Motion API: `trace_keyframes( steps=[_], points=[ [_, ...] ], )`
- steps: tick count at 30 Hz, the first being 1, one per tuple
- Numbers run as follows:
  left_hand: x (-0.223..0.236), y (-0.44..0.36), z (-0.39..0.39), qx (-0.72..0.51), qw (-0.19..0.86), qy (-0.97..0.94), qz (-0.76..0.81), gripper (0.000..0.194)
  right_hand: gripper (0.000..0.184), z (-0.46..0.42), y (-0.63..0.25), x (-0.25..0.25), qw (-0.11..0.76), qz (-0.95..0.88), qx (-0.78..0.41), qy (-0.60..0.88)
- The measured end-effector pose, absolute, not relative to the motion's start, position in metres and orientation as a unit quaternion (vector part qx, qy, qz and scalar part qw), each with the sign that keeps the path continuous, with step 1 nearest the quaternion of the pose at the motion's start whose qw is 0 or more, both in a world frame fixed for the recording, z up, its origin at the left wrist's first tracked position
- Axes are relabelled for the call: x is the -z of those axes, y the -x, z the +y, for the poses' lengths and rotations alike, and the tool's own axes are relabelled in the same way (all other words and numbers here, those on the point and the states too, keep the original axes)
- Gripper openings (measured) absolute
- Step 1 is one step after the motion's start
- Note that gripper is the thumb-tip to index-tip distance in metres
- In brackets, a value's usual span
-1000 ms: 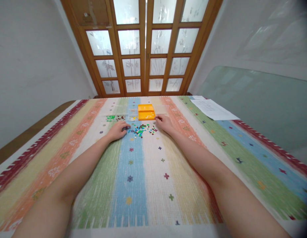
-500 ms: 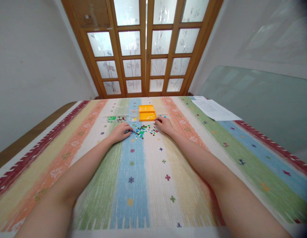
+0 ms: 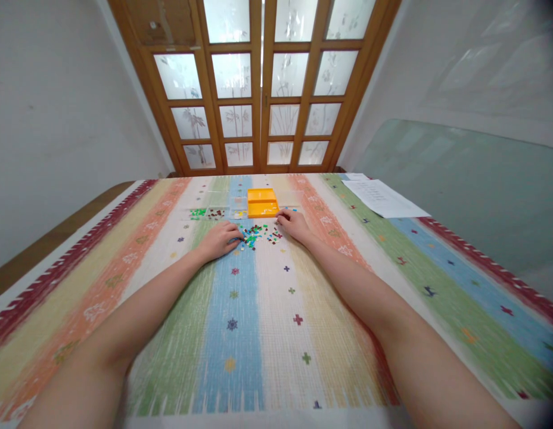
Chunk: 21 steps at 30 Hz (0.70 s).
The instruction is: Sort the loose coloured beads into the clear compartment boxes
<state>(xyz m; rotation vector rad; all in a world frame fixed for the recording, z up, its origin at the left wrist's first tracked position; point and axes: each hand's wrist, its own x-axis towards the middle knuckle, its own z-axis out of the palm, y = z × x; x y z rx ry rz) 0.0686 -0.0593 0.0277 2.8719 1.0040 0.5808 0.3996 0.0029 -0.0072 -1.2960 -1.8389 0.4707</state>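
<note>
A loose pile of tiny green, blue, brown and white pieces [image 3: 255, 236] lies on the striped cloth. At the pile's left edge is my left hand [image 3: 220, 239], palm down, fingers bent and closed with their tips among the pieces; anything between them is hidden. My right hand [image 3: 295, 226] is pinched at the front right corner of the yellow box [image 3: 263, 208], right of the pile. What that pinch holds is too small to make out. The box stands open, with a few white pieces in its front half.
Left of the yellow box, a clear compartment tray [image 3: 227, 218] holds green, brown and yellow pieces in separate sections. A few blue pieces show behind my right hand. Printed paper sheets [image 3: 379, 196] lie at the far right. The patterned tablecloth [image 3: 276, 345] covers the table.
My left hand has moved slightly right, its fingertips now farther into the pile's edge. My right hand stays pinched by the box corner. The whole view has shifted a little.
</note>
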Motion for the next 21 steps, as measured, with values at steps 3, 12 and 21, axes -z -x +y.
trace_keyframes(
  steps=[3,12,21],
  points=[
    [-0.0278,-0.0684,-0.0592,-0.193,0.033,-0.923,0.33,0.024,0.019,0.0045,-0.4,0.0088,0.412,-0.729,-0.189,0.512],
    [-0.0252,-0.0679,-0.0585,-0.211,0.043,-0.923,0.319,0.021,0.02,0.0019,-0.398,0.0059,0.416,-0.731,-0.198,0.503],
    [-0.0255,-0.0687,-0.06,-0.219,0.059,-0.921,0.316,0.018,0.019,-0.0006,-0.398,0.0033,0.41,-0.723,-0.219,0.511]
  ],
)
